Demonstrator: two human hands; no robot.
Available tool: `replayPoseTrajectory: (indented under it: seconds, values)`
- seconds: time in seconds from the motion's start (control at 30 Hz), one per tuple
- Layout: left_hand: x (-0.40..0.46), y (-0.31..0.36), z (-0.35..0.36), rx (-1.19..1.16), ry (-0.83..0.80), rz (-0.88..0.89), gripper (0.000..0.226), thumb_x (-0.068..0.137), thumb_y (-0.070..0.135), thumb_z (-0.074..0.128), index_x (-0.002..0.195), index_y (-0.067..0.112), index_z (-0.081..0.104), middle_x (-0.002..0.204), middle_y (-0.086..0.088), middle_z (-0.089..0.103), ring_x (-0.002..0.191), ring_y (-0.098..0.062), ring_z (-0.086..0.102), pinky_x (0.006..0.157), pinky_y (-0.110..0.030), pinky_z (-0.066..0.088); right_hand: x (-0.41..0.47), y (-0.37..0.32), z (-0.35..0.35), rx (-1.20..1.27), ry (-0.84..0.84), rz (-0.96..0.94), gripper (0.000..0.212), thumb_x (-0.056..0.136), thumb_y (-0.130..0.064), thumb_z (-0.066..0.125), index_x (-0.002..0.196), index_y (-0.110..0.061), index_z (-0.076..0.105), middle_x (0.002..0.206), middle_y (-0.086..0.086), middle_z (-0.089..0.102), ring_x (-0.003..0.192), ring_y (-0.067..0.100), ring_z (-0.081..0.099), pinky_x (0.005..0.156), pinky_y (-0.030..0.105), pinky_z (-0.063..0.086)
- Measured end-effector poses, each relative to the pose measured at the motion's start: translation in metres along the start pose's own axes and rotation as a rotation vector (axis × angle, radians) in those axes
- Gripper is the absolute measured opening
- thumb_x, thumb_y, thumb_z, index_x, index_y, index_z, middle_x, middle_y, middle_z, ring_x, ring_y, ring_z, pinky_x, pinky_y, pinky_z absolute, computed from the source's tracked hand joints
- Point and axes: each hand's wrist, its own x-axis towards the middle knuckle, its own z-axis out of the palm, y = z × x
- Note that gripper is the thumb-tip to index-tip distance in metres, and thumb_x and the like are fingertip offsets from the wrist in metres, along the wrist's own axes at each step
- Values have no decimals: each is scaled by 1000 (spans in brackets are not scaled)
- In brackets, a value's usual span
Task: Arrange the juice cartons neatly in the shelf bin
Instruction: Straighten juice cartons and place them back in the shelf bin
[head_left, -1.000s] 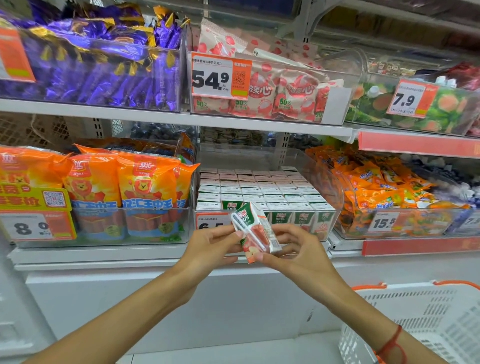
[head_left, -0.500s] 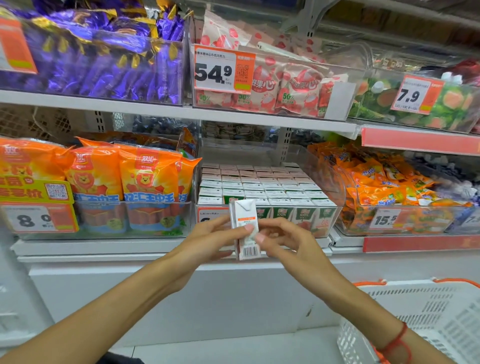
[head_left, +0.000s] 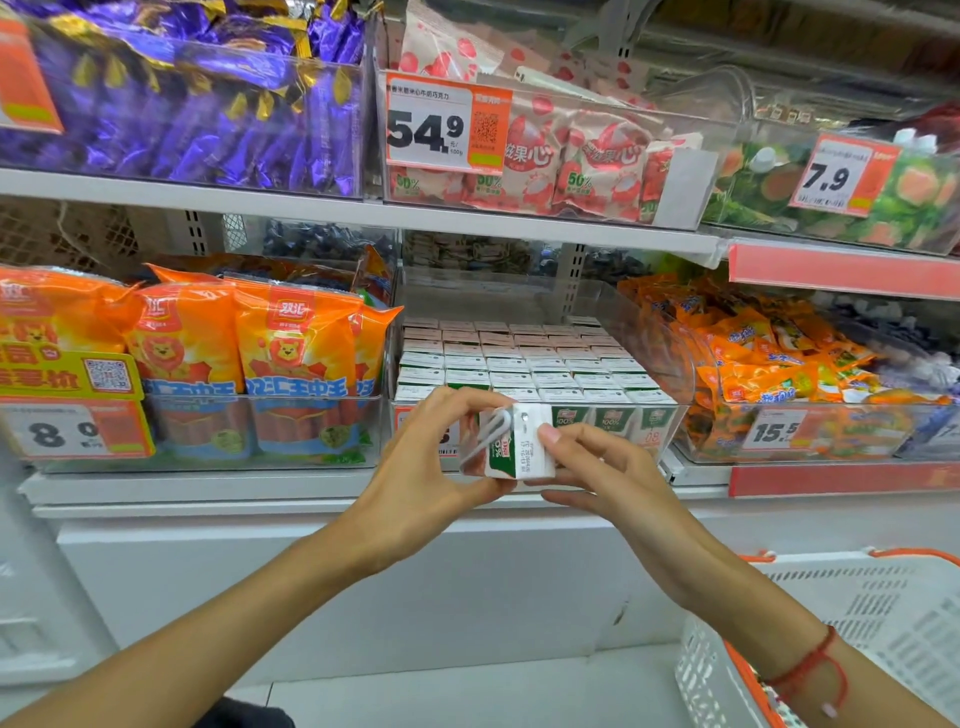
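Both hands meet at the centre of the frame on one small juice carton (head_left: 511, 441), held in the air just in front of the clear shelf bin (head_left: 670, 358). The left hand (head_left: 421, 473) grips the carton from the left, fingers curled over its top edge and thumb under it. The right hand (head_left: 608, 473) pinches the carton's right side, fingertips on the white panel with printed date text. The carton is green and white, and a wrapped straw (head_left: 485, 434) lies slantwise across the face turned toward the camera.

Behind the hands, in the middle of the frame, the bin holds rows of matching cartons (head_left: 519, 358) standing upright and packed side by side, white tops showing, with green fronts along the front row. A price label (head_left: 447, 436) on the bin's front is partly hidden by the left hand.

At left of the frame stand orange sausage packs (head_left: 291, 348) in another bin, with an "8.0" tag (head_left: 67, 431) below them. At right lie orange snack bags (head_left: 769, 358) behind a "15.5" tag (head_left: 776, 428). On the upper shelf, purple wrappers (head_left: 197, 114) fill the upper left, pink-and-white bags sit behind a "54.9" tag (head_left: 447, 124), and a "7.9" tag (head_left: 841, 174) hangs at upper right. A white basket (head_left: 883, 623) with orange trim sits at lower right. A red string bracelet (head_left: 810, 665) circles the right wrist.
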Motion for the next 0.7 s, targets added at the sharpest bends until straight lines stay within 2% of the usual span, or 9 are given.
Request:
replayPoseTrajectory:
  seconds: [0.1, 0.17, 0.27, 0.33, 0.4, 0.47, 0.57, 0.63, 0.7]
  values:
    - [0, -1, 0, 19, -13, -2, 57, 75, 21, 82, 116, 45, 52, 121, 21, 53, 117, 4, 46, 87, -4, 41, 0, 1, -2, 14, -5, 10, 41, 78, -48, 64, 98, -13, 72, 100, 3, 75, 94, 16, 72, 85, 26, 58]
    - [0, -1, 0, 19, -49, 5, 61, 75, 32, 82, 120, 53, 48, 120, 25, 53, 117, 4, 48, 88, -11, 46, 0, 1, -4, 41, 0, 24, 37, 86, -42, 63, 99, -7, 70, 98, 7, 76, 91, 19, 73, 81, 23, 58]
    - [-4, 3, 1, 42, -129, 33, 72, 74, 51, 77, 131, 63, 35, 121, 28, 51, 115, 7, 50, 85, -11, 51, 1, 1, -7, 73, 55, 30, 31, 92, -29, 62, 100, 0, 68, 91, 10, 76, 84, 22, 74, 71, 19, 57]
    - [-5, 4, 3, 115, -167, 67, 70, 76, 56, 71, 134, 63, 32, 124, 28, 48, 115, 7, 50, 88, -15, 51, 0, 3, -7, 72, 84, 12, 25, 92, -25, 63, 101, -2, 67, 86, 8, 76, 80, 23, 75, 67, 20, 58]
    - [-4, 4, 4, 66, -166, 35, 60, 81, 51, 71, 130, 61, 37, 124, 27, 49, 112, 6, 52, 89, -18, 52, -1, 3, -6, 51, 92, -29, 17, 92, -22, 62, 102, -10, 67, 82, -1, 76, 79, 21, 75, 66, 20, 57]
    - [0, 5, 2, -143, -136, -101, 50, 85, 40, 72, 122, 59, 46, 116, 24, 58, 105, 4, 60, 81, -21, 56, -3, 3, -4, -9, 35, -110, 16, 93, -18, 61, 108, -21, 65, 92, -7, 76, 88, 14, 73, 72, 18, 56]
    - [5, 4, -1, -457, -64, -352, 35, 86, 37, 69, 113, 53, 53, 97, 18, 72, 88, 2, 69, 62, -13, 54, -9, 9, -1, -332, -126, -287, 42, 93, -17, 63, 129, -38, 53, 124, -26, 62, 114, -6, 58, 91, 11, 46]
    - [4, 4, -1, -576, -70, -493, 33, 86, 44, 67, 117, 49, 54, 97, 14, 75, 90, -3, 71, 63, -16, 55, -9, 16, 1, -583, -176, -380, 57, 94, -25, 64, 141, -47, 40, 138, -36, 45, 126, -13, 43, 100, 8, 37]
    - [2, 3, -1, -659, -92, -606, 39, 86, 46, 67, 123, 39, 57, 102, 6, 75, 93, -11, 72, 67, -23, 58, -6, 17, 1, -568, -155, -381, 56, 93, -28, 64, 142, -44, 41, 139, -31, 48, 127, -10, 44, 103, 13, 39]
